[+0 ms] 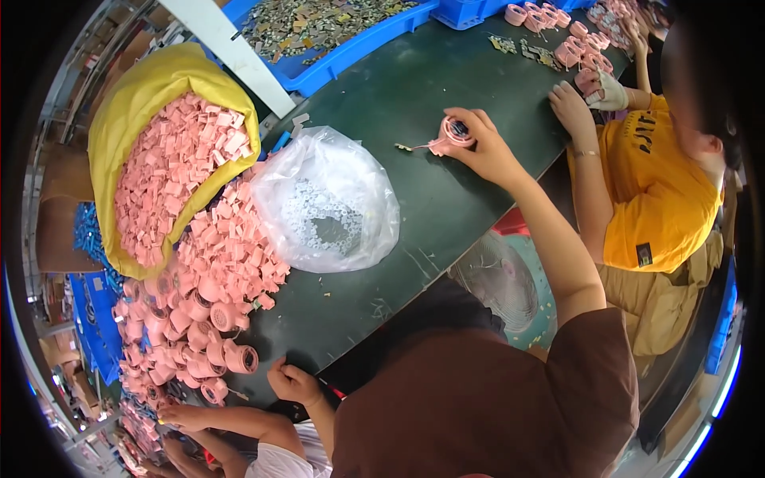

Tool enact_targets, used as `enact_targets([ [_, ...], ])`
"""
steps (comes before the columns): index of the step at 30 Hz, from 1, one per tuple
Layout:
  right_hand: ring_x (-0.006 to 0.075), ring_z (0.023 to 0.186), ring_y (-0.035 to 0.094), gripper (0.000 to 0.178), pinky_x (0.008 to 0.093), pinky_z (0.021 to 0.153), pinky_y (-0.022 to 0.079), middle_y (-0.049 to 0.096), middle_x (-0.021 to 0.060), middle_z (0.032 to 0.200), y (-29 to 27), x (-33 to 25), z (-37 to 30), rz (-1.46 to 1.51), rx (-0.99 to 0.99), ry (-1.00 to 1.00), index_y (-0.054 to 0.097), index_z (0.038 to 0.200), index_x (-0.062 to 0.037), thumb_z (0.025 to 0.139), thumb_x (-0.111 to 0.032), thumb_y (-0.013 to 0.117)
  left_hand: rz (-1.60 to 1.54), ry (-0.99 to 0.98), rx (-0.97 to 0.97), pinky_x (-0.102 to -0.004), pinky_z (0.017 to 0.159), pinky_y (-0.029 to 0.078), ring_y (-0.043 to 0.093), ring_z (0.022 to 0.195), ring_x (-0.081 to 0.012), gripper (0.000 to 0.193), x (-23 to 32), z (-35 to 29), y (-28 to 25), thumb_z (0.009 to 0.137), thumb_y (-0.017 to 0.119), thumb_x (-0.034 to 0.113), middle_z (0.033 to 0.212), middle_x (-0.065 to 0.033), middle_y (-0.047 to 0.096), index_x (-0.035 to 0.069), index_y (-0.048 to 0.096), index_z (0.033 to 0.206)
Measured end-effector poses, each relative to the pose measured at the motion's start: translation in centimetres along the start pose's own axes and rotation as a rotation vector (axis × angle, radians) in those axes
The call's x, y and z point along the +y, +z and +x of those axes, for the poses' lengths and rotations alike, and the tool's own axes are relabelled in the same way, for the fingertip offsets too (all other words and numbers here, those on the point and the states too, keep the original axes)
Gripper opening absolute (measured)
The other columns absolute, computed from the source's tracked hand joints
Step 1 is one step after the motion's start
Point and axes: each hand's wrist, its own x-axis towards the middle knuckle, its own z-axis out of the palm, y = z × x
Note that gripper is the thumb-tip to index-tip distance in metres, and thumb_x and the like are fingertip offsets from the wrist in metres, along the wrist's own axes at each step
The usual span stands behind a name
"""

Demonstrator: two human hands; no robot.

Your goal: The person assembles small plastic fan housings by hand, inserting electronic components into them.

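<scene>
My right hand (484,151) is over the dark green table, its fingers and thumb round a pink round motor housing (454,134) with a dark centre. From that housing a wire runs left to a small circuit board (404,147). Down at the near table edge, my left hand (295,383) has its fingers curled in; whatever they may hold is hidden. Close to it lie pink motor housings (209,338) in a heap. Between my hands and farther left stands a clear plastic bag (370,231) with many small whitish ring-like parts in it.
A yellow sack (107,159) spills small pink plastic pieces (231,247) at the left. Behind the table, a blue bin (351,56) holds small circuit boards. To my right a person in a yellow shirt (661,191) works beside more pink housings (570,52). Another person's arm (239,422) reaches in lower left.
</scene>
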Motion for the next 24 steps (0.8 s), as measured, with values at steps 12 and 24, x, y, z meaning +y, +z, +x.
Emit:
enact_targets([
  [12, 0.0172, 0.125, 0.049, 0.054, 0.0313, 0.109, 0.037, 0.052, 0.0063, 0.132, 6.2, -14.9, -6.6, 0.918, -0.27, 0.278, 0.043, 0.145, -0.0054, 0.1, -0.026, 0.064, -0.185, -0.139, -0.184, -0.0332, 0.064, 0.046, 0.06, 0.072, -0.024, 0.018, 1.7, 1.6, -1.2, 0.089, 0.056, -0.003, 0.084, -0.0127, 0.063, 0.003, 0.07, 0.098],
  [24, 0.021, 0.125, 0.052, 0.063, 0.0356, 0.106, 0.044, 0.049, 0.0135, 0.133, 16.0, -22.2, -13.6, 1.026, -0.702, 0.235, 0.032, 0.146, -0.0033, 0.092, -0.003, 0.065, -0.805, -0.09, -0.444, -0.0464, 0.115, 0.028, 0.032, 0.138, -0.0381, 0.067, 10.3, 2.9, 0.5, 0.097, 0.06, 0.02, 0.147, -0.0251, 0.034, -0.003, 0.026, 0.15],
])
